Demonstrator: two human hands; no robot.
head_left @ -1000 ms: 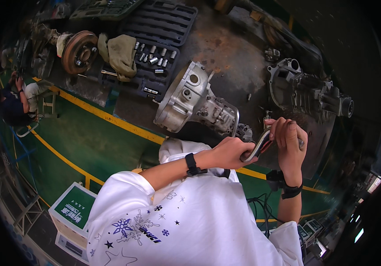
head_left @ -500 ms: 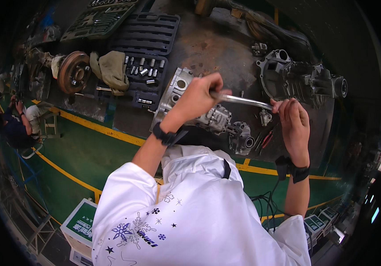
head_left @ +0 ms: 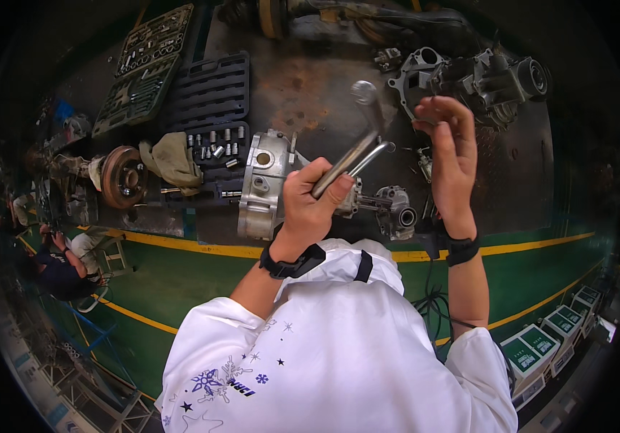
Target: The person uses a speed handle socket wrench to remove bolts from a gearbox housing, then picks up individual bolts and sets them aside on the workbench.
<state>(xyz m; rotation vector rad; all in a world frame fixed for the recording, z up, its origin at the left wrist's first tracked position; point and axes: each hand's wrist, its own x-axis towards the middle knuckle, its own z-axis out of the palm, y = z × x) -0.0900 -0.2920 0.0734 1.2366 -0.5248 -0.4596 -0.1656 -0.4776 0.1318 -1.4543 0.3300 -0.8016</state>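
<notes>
My left hand (head_left: 310,206) is closed around a shiny metal wrench (head_left: 346,164), which slants up and away with its blurred round head at the far end. Beside its shaft a thinner metal rod (head_left: 369,157) sticks out of the same grip; whether it is a second tool I cannot tell. My right hand (head_left: 454,162) is raised with fingers apart and nothing in it. Under and beside my left hand lies a silver gearbox housing (head_left: 258,184), its middle partly hidden. To its right a smaller metal part with a round opening (head_left: 399,213) rests near the bench's front edge.
Left of the housing are a dark socket case (head_left: 212,90), a cloth (head_left: 173,164) and a rusty brake disc (head_left: 124,177). A tool case (head_left: 140,76) lies open farther back. Another gearbox (head_left: 469,79) stands far right. A person (head_left: 64,263) sits at the far left.
My right hand has let go of the metal tool's end and opened. My left hand has moved down with the tool, which now points away instead of across to the right.
</notes>
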